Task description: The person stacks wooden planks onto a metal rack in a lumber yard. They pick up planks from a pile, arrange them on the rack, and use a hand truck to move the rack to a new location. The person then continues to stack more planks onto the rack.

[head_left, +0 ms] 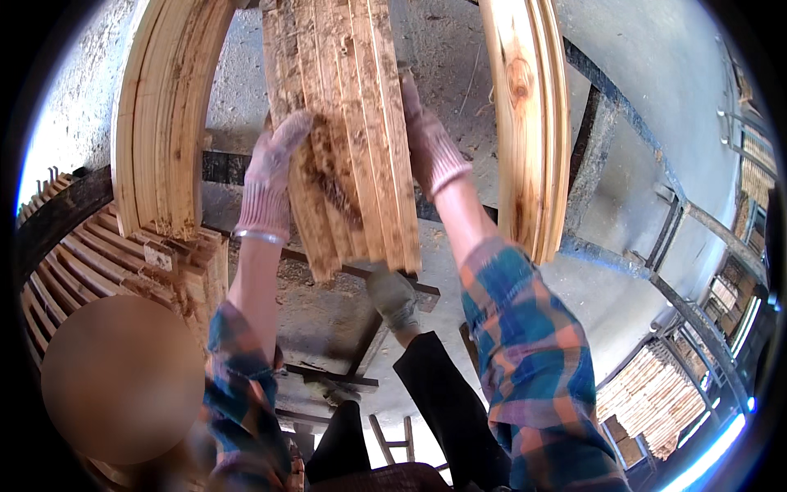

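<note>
Between my two hands is a bundle of long, narrow wooden boards (365,123), pressed side by side, their near ends uneven. Dark, rough bark-like patches and sawdust mark the upper edges. My left hand (275,168), in a pale pinkish knit glove, grips the bundle's left side with the thumb over the top. On the opposite side my right hand (430,143), gloved the same way, presses against the outer board; its fingers are partly hidden by the wood. The bundle tilts slightly, its near end hanging over the floor.
Board stacks stand to the left (168,107) and right (529,115) on a dark metal frame (607,156). More stacked boards (90,262) lie at the lower left, partly covered by a blurred round patch. My shoe (392,299) is below. A further wood pile (648,398) sits at the lower right.
</note>
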The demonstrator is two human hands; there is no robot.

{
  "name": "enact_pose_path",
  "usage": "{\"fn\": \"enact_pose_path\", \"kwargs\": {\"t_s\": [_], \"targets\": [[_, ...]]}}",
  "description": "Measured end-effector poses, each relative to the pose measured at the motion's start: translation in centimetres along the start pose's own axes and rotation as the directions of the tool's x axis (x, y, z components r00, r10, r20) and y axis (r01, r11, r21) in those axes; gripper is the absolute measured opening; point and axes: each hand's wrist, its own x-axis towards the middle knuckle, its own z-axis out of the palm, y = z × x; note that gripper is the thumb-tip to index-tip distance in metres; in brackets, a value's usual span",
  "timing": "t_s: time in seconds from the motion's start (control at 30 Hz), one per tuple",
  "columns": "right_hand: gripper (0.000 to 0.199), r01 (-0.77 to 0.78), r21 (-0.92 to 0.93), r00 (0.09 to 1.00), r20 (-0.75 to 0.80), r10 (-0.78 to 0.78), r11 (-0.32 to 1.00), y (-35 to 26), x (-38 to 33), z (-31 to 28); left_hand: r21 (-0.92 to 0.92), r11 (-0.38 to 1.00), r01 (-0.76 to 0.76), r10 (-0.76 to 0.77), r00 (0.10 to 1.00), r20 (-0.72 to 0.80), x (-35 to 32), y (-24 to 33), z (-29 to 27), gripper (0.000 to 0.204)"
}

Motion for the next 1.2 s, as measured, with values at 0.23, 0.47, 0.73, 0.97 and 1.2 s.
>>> {"fn": "enact_pose_path", "kwargs": {"t_s": [0.23, 0.47, 0.73, 0.97, 1.2], "targets": [[0.040, -0.061, -0.129, 0.998, -0.012, 0.060, 0.990, 11.2, -17.0, -2.7, -0.194, 0.922, 0.335, -0.327, 0.942, 0.071, -20.4, -5.6, 1.1, 0.056], [0.040, -0.152, 0.157, 0.975, -0.140, 0.174, 0.976, 3.1, -33.6, 3.3, -0.076, 0.943, 0.325, -0.313, 0.940, 0.138, -35.4, -1.1, 3.2, 0.061], [0.038, 0.004, 0.096, 0.989, 0.145, -0.018, 0.995, -7.5, -43.8, 7.0, -0.148, 0.986, 0.072, -0.043, 0.981, 0.191, -49.7, 9.0, 5.2, 0.067], [0.039, 0.103, -0.052, 0.921, 0.381, -0.075, 0.993, -18.3, -45.9, 20.8, 0.081, 0.698, -0.712, 0.681, 0.694, 0.233, -63.4, 18.2, 4.3, 0.101], [0.040, 0.316, -0.113, 0.757, 0.629, -0.179, 0.942, -21.1, -58.6, 37.5, 0.131, 0.426, -0.895, 0.905, 0.422, -0.052, -84.0, 19.2, -5.0, 0.102]]}}
